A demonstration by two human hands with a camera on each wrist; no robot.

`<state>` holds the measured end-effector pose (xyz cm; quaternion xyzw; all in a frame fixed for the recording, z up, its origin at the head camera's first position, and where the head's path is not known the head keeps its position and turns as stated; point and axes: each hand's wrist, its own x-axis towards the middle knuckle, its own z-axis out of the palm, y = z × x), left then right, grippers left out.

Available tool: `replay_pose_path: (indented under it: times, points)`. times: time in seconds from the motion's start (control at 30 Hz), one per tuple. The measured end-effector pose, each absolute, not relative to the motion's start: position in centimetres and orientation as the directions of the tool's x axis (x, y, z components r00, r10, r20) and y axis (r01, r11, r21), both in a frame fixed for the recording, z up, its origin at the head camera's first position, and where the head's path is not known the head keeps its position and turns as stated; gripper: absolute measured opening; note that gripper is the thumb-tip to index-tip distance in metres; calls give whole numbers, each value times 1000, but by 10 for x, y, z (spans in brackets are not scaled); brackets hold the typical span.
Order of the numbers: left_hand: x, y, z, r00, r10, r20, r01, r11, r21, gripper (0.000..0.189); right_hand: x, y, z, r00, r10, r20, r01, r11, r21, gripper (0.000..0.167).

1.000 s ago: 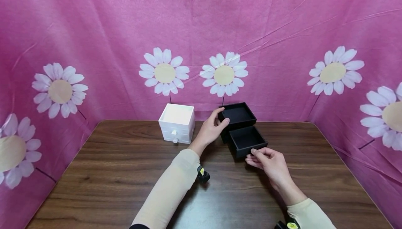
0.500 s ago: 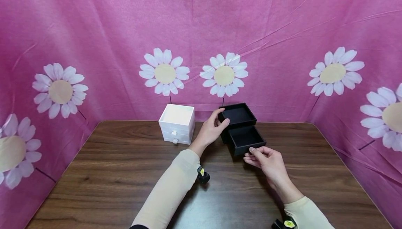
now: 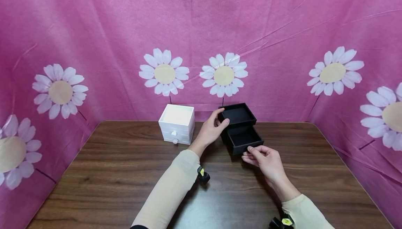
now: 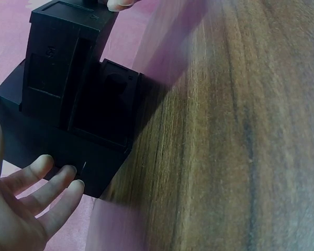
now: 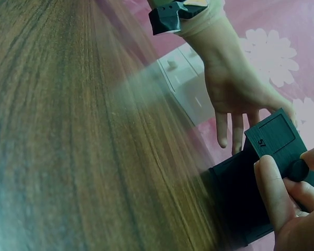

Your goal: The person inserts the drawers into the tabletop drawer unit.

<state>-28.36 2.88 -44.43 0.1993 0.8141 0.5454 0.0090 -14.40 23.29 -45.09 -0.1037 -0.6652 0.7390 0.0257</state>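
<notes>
A small black drawer cabinet [image 3: 239, 115] with a tray-like top stands at the back of the table. Its lower drawer [image 3: 241, 148] is partly pulled out toward me, and nothing shows inside it. My left hand [image 3: 209, 130] holds the cabinet's left side, thumb near the front edge and index finger farther back. In the left wrist view, several fingers [image 4: 63, 196] lie against the cabinet's side wall [image 4: 57, 144]. My right hand [image 3: 270, 162] is at the drawer's front. The right wrist view shows it pinching the round black knob [image 5: 298, 170] there.
A white drawer cabinet [image 3: 180, 124] with two knobs stands left of the black one, close to my left forearm. The wooden table [image 3: 125, 166] ends at a pink flowered cloth [image 3: 276, 82] behind and at both sides.
The black drawer has slid a little way into its cabinet. My right hand has moved with it, away from me and slightly left. The left hand has stayed in place.
</notes>
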Motion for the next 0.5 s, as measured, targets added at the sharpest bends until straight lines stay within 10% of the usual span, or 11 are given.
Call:
replay_pose_path:
  times: [0.5]
  points:
    - [-282,28,-443,-921,339,193,308,326,894,55,-145,234,-453,-975,188,-122,99,-126,-987,17]
